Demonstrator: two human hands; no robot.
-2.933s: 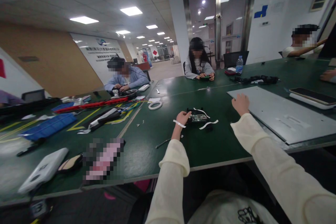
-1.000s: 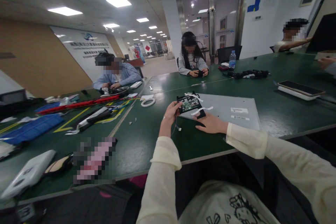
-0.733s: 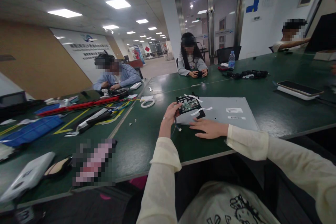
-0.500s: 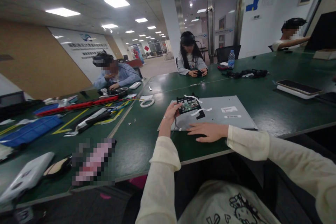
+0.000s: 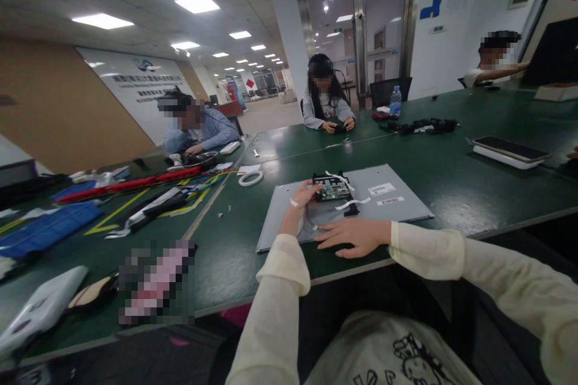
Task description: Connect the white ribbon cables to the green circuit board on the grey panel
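Note:
A flat grey metal panel (image 5: 276,216) with white labels lies on the green table in front of me. On it is a green circuit board (image 5: 333,193) in a black frame, with white strips of tape or film curling from it. My left hand (image 5: 303,200) grips the left end of this framed board, thumb on top; its other fingers are mostly hidden. My right hand (image 5: 356,236) is palm down with fingers stretched out, at the panel's near edge and below the board. Thin cables run from the board near my left wrist, partly hidden.
A white tape roll (image 5: 250,178) and a blue tray (image 5: 52,225) lie to the left, with a red strip and cables. A phone (image 5: 510,148) rests on a white box at right. A water bottle (image 5: 395,102) and co-workers are across the table.
The panel has shifted left and turned slightly, so its near left corner now shows. The board and my left hand have moved a little right and nearer. My right hand has come slightly nearer.

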